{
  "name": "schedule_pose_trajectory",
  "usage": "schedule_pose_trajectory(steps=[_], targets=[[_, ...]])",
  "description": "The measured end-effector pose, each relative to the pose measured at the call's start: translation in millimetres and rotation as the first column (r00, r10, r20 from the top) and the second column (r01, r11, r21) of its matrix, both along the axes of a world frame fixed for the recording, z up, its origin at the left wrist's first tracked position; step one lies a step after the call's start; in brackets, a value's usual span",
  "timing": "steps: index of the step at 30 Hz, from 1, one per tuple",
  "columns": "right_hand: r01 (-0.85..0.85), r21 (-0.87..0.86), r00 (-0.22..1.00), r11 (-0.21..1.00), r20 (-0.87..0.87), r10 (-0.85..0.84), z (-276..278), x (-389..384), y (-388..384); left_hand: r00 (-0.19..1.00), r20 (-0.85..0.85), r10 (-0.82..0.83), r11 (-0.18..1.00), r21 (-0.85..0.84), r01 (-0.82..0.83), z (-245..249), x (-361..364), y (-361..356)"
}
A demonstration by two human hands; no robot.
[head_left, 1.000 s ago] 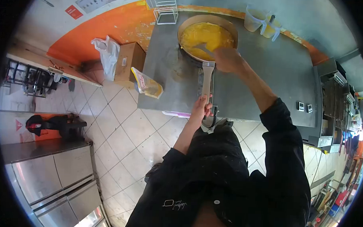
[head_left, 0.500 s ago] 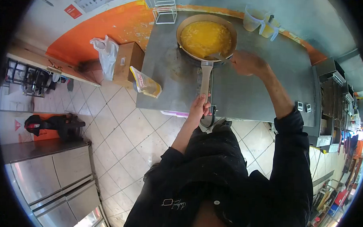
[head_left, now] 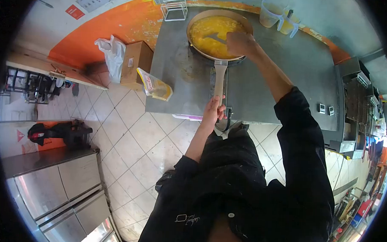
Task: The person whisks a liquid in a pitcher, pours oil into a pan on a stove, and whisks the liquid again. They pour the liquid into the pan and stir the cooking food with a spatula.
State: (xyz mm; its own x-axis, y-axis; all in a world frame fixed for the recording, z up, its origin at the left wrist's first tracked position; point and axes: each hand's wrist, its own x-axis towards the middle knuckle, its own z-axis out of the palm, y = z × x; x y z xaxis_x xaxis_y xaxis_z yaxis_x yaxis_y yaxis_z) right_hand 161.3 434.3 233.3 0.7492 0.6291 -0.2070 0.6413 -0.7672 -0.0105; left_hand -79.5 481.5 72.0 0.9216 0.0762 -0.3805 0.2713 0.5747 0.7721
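A large frying pan (head_left: 220, 73) with a long beige handle sits on the metal counter, over a burner mostly hidden beneath it. Yellow liquid egg-like mixture (head_left: 222, 24) fills the pan, with paler lumps in it. My left hand (head_left: 214, 108) is closed around the end of the pan handle. Over the pan's right side, my right hand (head_left: 241, 43) grips a grey spatula (head_left: 214, 37), whose blade lies in the yellow mixture near the middle. The spatula's handle is hidden by my fingers.
On the counter's left edge stands a yellow-and-white pouch (head_left: 156, 86). Behind are a white wire rack (head_left: 174, 9) and plastic measuring jugs (head_left: 269, 17). Two small timers (head_left: 322, 108) lie at the right. A cardboard box (head_left: 136, 64) and white bag (head_left: 111, 56) stand left of the counter.
My right hand has moved up and left over the pan. The spatula blade went from the near rim to the middle of the mixture. My left hand keeps its hold on the handle.
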Motion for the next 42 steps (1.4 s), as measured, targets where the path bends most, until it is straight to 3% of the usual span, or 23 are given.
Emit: schedule_pose_trajectory(steps=[5, 7, 8, 10, 14, 22, 28, 34, 40, 42], targets=[[0.068, -0.071, 0.997, 0.995, 0.052, -0.064, -18, 24, -9, 0.999, 0.025, 0.027, 1.0, -0.006, -0.027, -1, 0, -1], [-0.047, 0.115, 0.943, 0.992, 0.334, 0.006, -41, 44, -28, 0.999, 0.031, 0.025, 1.0, -0.011, -0.025, -1, 0, -1], [-0.047, 0.111, 0.942, 0.993, 0.336, 0.007, -29, 39, -31, 0.999, 0.035, 0.026, 1.0, -0.014, -0.025, -1, 0, -1], [0.066, 0.017, 0.977, 0.998, 0.201, -0.068, 1, 27, -43, 1.0, 0.019, 0.023, 1.0, -0.012, -0.023, -2, -1, 0], [0.035, 0.017, 0.939, 0.999, 0.341, -0.038, 31, 16, -74, 1.0, 0.03, 0.001, 1.0, -0.007, -0.001, -5, -1, 1], [-0.044, 0.031, 0.977, 0.999, 0.212, 0.037, 78, -40, -110, 0.999, 0.024, -0.021, 1.0, -0.022, 0.021, -4, 0, 3], [-0.041, -0.096, 0.989, 0.995, 0.14, 0.054, 41, -51, -107, 1.0, 0.016, -0.012, 1.0, -0.026, 0.013, -5, 0, 2], [-0.023, 0.041, 0.995, 0.999, 0.094, 0.019, 13, -46, -79, 1.0, 0.016, -0.014, 0.999, -0.044, 0.015, -2, -1, 3], [0.009, -0.104, 1.0, 0.995, 0.016, -0.007, 15, -28, -44, 1.0, 0.016, -0.01, 0.999, -0.03, 0.011, 1, -3, 3], [0.017, -0.076, 0.999, 0.997, 0.047, -0.014, 10, -20, -35, 1.0, 0.013, -0.013, 0.999, -0.029, 0.013, 3, -2, 2]])
